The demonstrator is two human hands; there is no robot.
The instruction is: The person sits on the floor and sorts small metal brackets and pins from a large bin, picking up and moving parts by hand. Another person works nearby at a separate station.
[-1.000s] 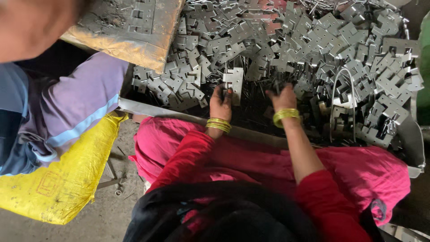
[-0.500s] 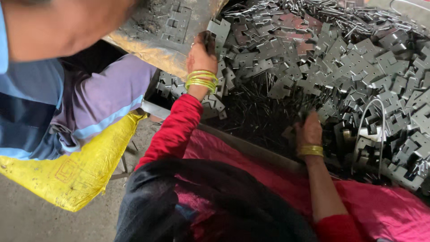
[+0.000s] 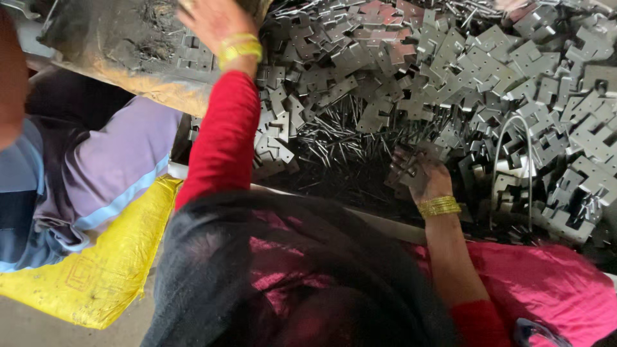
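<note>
Left hand (image 3: 215,22) fingertips — cut off, blurred

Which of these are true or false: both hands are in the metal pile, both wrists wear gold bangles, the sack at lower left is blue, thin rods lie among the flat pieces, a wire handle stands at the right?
1. Both hands are in the pile. False: the right hand grips flat pieces in the pile, but the left hand is up on a dirty tray.
2. Both wrists wear gold bangles. True.
3. The sack is blue. False: it is yellow.
4. Thin rods lie among the pieces. True.
5. A wire handle stands at the right. True.
</note>
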